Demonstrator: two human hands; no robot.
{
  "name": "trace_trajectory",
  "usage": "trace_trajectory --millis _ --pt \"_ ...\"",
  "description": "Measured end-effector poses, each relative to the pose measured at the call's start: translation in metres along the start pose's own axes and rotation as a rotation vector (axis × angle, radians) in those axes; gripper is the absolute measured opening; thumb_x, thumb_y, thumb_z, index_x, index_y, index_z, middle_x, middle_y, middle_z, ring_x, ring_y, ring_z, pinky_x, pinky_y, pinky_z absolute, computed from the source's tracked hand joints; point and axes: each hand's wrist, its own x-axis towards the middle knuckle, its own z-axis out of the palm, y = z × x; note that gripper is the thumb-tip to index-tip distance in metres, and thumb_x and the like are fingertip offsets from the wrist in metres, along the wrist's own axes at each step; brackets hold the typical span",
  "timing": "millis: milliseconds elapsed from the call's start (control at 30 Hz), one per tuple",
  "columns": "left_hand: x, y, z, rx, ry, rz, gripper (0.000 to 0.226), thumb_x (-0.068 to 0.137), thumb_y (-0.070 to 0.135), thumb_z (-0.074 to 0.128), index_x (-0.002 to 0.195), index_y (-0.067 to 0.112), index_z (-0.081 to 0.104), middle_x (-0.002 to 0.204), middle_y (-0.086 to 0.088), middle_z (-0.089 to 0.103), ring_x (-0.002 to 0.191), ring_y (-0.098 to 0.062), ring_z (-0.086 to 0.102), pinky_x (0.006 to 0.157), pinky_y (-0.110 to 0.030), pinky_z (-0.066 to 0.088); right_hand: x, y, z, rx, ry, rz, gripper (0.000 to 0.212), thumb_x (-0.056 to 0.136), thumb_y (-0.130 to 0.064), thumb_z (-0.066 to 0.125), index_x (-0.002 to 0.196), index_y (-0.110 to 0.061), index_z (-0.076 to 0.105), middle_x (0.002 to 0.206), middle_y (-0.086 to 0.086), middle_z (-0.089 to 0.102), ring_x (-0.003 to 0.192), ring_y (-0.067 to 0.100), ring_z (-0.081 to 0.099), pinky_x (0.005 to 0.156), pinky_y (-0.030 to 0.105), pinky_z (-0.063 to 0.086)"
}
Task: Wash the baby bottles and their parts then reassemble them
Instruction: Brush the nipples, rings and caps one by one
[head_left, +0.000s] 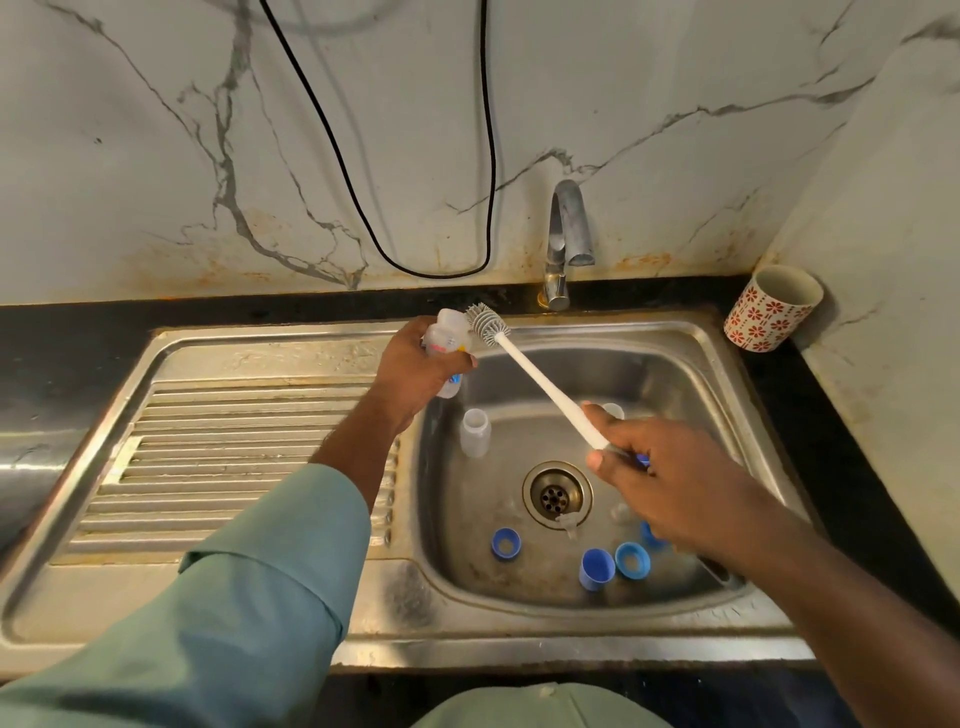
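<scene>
My left hand (415, 366) grips a clear baby bottle (448, 338) above the sink's left rim, its open mouth tilted up and to the right. My right hand (660, 473) holds the white handle of a bottle brush (540, 379). The grey bristle head (485, 321) of the brush sits just beside the bottle's mouth. Another clear bottle (475, 432) stands upright in the steel sink basin (691, 395). On the basin floor lie a blue ring (505, 543), a blue cap (596, 569) and a second blue ring (632, 560). More parts are partly hidden behind my right hand.
A chrome tap (566, 234) rises behind the basin, with no water running. The drain (557, 494) is in the basin's middle. A ribbed draining board (234, 457) lies to the left. A red-patterned mug (772, 307) stands on the black counter at the back right. A black cable (488, 156) hangs on the wall.
</scene>
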Motion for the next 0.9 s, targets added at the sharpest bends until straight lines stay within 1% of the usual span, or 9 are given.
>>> trace_trajectory --millis 67,133,233,300,433,633,733,800,900 --pt "0.003 0.002 -0.001 0.041 -0.020 -0.006 0.069 0.070 0.021 0.088 0.130 0.022 0.055 0.117 -0.002 0.063 0.101 -0.023 0.063 0.074 -0.037 0.060 0.004 0.006 -0.003 -0.248 0.013 -0.082 0.049 0.100 -0.035 0.046 0.148 -0.034 0.034 0.083 -0.011 0.053 0.063 0.007 0.050 0.060 0.021 0.050" --pt "0.005 0.004 -0.003 0.065 -0.013 0.048 0.070 0.069 0.020 0.088 0.131 0.022 0.056 0.118 -0.001 0.063 0.101 -0.022 0.063 0.072 -0.033 0.058 0.004 0.010 -0.005 -0.428 0.014 -0.133 0.056 0.102 -0.040 0.037 0.153 -0.037 0.014 0.093 -0.012 0.045 0.074 0.006 0.049 0.072 0.022 0.050" --pt "0.010 0.005 -0.010 0.163 0.104 0.176 0.070 0.070 0.022 0.088 0.133 0.020 0.056 0.119 -0.003 0.063 0.104 -0.022 0.061 0.090 -0.036 0.053 -0.002 0.013 -0.001 -0.552 -0.006 -0.139 0.058 0.103 -0.045 0.025 0.153 -0.040 -0.002 0.105 -0.016 0.043 0.080 0.005 0.050 0.076 0.022 0.051" --pt "0.007 0.007 -0.008 0.254 0.090 0.199 0.068 0.070 0.025 0.087 0.131 0.023 0.058 0.119 -0.002 0.066 0.106 -0.023 0.062 0.096 -0.042 0.051 -0.004 0.013 0.006 -0.585 -0.014 -0.144 0.057 0.103 -0.046 0.022 0.152 -0.039 -0.008 0.116 -0.014 0.047 0.079 0.006 0.054 0.075 0.024 0.054" --pt "-0.002 0.007 0.007 0.560 0.084 0.186 0.053 0.070 0.036 0.083 0.119 0.031 0.063 0.116 0.003 0.067 0.111 -0.026 0.058 0.092 -0.039 0.033 0.006 0.012 0.016 -0.631 0.011 -0.122 0.057 0.105 -0.042 0.022 0.153 -0.037 -0.007 0.117 -0.010 0.048 0.084 0.011 0.058 0.073 0.031 0.056" --pt "-0.005 0.005 0.005 0.797 0.263 0.394 0.051 0.080 0.024 0.073 0.128 0.024 0.057 0.119 -0.001 0.065 0.118 -0.027 0.054 0.101 -0.043 0.031 0.011 -0.010 0.022 -0.437 0.047 -0.077 0.053 0.104 -0.038 0.030 0.154 -0.036 0.010 0.097 -0.010 0.043 0.086 0.013 0.055 0.075 0.032 0.053" --pt "-0.013 0.006 0.005 0.830 0.248 0.571 0.060 0.083 0.022 0.073 0.139 0.027 0.051 0.135 0.002 0.058 0.131 -0.025 0.041 0.105 -0.043 0.025 0.031 -0.007 0.017 -0.435 0.122 -0.055 0.051 0.103 -0.037 0.034 0.152 -0.029 0.020 0.102 -0.004 0.056 0.087 0.015 0.060 0.076 0.037 0.056" --pt "-0.018 0.010 0.004 0.799 0.264 0.652 0.066 0.082 0.023 0.075 0.142 0.029 0.048 0.140 0.004 0.054 0.134 -0.024 0.034 0.103 -0.042 0.022 0.041 0.003 0.012 -0.424 0.163 0.006 0.050 0.103 -0.036 0.036 0.150 -0.025 0.024 0.104 -0.001 0.060 0.088 0.015 0.061 0.076 0.035 0.055" --pt "-0.017 0.014 -0.002 0.549 0.272 0.504 0.072 0.077 0.026 0.082 0.139 0.028 0.046 0.133 0.002 0.057 0.128 -0.025 0.042 0.103 -0.039 0.025 0.040 0.018 0.012 -0.263 0.157 0.003 0.050 0.102 -0.036 0.043 0.149 -0.029 0.031 0.095 -0.005 0.059 0.083 0.010 0.061 0.079 0.033 0.056"
